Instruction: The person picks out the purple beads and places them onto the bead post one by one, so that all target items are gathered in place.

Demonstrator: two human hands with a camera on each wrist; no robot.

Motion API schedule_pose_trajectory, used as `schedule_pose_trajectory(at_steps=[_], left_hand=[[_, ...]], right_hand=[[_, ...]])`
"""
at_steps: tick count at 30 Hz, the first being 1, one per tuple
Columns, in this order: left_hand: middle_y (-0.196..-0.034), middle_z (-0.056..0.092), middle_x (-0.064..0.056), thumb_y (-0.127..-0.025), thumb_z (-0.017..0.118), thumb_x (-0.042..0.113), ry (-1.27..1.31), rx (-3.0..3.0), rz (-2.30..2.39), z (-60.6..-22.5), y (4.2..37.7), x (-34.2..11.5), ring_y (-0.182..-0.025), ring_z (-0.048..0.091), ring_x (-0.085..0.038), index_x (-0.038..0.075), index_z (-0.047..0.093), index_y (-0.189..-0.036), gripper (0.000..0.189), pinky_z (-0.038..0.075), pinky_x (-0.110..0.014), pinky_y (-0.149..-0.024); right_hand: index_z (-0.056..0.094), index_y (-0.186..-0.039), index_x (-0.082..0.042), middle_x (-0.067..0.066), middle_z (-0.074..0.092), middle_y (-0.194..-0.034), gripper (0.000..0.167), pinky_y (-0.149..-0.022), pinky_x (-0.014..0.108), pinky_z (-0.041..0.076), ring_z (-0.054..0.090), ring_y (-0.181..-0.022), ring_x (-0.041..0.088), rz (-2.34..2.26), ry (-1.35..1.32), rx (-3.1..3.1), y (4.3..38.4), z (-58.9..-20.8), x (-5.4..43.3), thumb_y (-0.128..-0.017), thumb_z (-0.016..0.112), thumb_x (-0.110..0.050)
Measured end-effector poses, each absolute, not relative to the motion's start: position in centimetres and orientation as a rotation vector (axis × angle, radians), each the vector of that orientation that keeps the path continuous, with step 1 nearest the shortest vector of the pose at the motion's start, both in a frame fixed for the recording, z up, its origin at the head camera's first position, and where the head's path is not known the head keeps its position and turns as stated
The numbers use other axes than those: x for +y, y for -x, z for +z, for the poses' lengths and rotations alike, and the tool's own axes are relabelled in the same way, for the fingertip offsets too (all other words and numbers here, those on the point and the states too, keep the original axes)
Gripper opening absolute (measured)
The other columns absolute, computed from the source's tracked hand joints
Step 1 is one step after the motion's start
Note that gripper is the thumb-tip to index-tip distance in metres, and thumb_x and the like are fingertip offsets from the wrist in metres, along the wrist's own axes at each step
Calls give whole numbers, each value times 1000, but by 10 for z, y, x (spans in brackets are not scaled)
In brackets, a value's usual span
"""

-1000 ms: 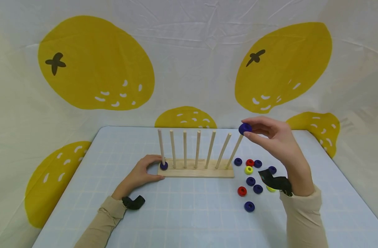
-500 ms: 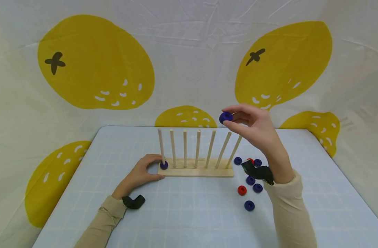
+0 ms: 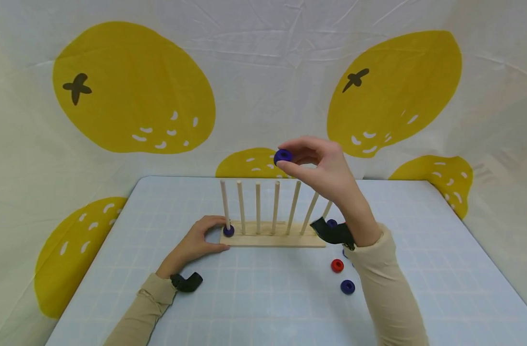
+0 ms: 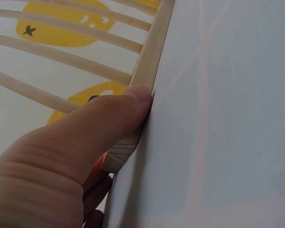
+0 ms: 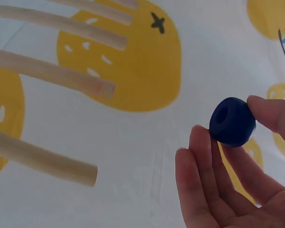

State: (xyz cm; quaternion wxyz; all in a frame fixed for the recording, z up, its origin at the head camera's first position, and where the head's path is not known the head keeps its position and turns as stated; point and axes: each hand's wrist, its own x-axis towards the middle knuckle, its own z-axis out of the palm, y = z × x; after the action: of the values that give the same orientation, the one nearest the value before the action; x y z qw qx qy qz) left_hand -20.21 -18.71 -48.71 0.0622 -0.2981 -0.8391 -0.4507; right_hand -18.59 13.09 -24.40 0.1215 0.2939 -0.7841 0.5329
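A wooden peg rack (image 3: pixel 272 241) with several upright pegs stands across the middle of the table. My left hand (image 3: pixel 197 242) grips the left end of its base, the thumb on the near edge, as the left wrist view shows close up. Around the foot of the leftmost peg sits one blue bead (image 3: pixel 228 232). Above the peg tops, my right hand (image 3: pixel 324 166) pinches another blue bead (image 5: pixel 242 124) between thumb and fingertips. In the right wrist view its hole faces the pegs, and a peg end (image 5: pixel 88 173) shows apart from it at left.
Right of the rack, loose beads lie on the table (image 3: pixel 246 298): a red bead (image 3: pixel 337 265), a blue bead (image 3: pixel 347 287) and others partly hidden by the right forearm and its black wrist strap (image 3: pixel 334 234). A fabric backdrop with yellow fruit prints hangs behind.
My right hand has carried the blue bead leftward and slightly up, from the rightmost peg's top to over the middle pegs. The left hand and the rack stay in place.
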Motion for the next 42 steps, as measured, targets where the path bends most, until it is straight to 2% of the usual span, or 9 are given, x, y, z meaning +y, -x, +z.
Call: schedule_pose_trajectory(at_steps=[4, 9, 21, 27, 34, 42], left_hand=[[-129, 62, -10, -66, 93, 10, 903, -2531, -1374, -499, 209, -191, -122, 53, -32, 8, 67, -123, 63, 40, -46, -106], [-130, 61, -7, -69, 92, 15, 923, -2528, -1379, -501, 210, -192, -123, 53, -28, 12, 66, -124, 62, 40, -40, -107], [-132, 61, -4, -68, 93, 17, 935, -2546, -1373, -501, 210, -192, -124, 52, -25, 13, 66, -125, 64, 39, -40, -108], [-131, 61, -6, -67, 93, 18, 941, -2538, -1363, -500, 210, -192, -123, 53, -27, 11, 66, -125, 64, 41, -42, -106], [-130, 62, -6, -67, 93, 17, 946, -2534, -1357, -503, 211, -193, -122, 53, -26, 10, 66, -124, 63, 42, -40, -105], [-128, 63, -8, -68, 93, 16, 968, -2485, -1329, -505, 213, -194, -118, 55, -29, 9, 67, -123, 61, 43, -34, -103]], right_hand=[[71, -109, -3, 6, 71, -99, 25, -80, 29, 57, 66, -84, 18, 1546, -889, -2300, 191, -242, 117, -86, 78, -8], [72, -110, -3, 5, 72, -100, 25, -79, 30, 56, 67, -84, 17, 1541, -956, -2284, 198, -242, 102, -86, 78, -8], [68, -121, 2, 10, 69, -113, 30, -88, 34, 54, 65, -91, 17, 1447, -1272, -2187, 218, -255, 71, -91, 70, -2], [66, -126, -2, 8, 66, -119, 32, -93, 33, 52, 63, -96, 14, 1396, -1409, -2179, 227, -263, 63, -94, 67, -4], [65, -125, 3, 11, 67, -117, 34, -90, 33, 51, 62, -100, 16, 1406, -1559, -2110, 243, -278, 57, -92, 68, 0], [65, -127, 0, 7, 67, -119, 35, -89, 30, 51, 59, -98, 12, 1338, -1649, -2180, 249, -287, 55, -92, 69, -4]])
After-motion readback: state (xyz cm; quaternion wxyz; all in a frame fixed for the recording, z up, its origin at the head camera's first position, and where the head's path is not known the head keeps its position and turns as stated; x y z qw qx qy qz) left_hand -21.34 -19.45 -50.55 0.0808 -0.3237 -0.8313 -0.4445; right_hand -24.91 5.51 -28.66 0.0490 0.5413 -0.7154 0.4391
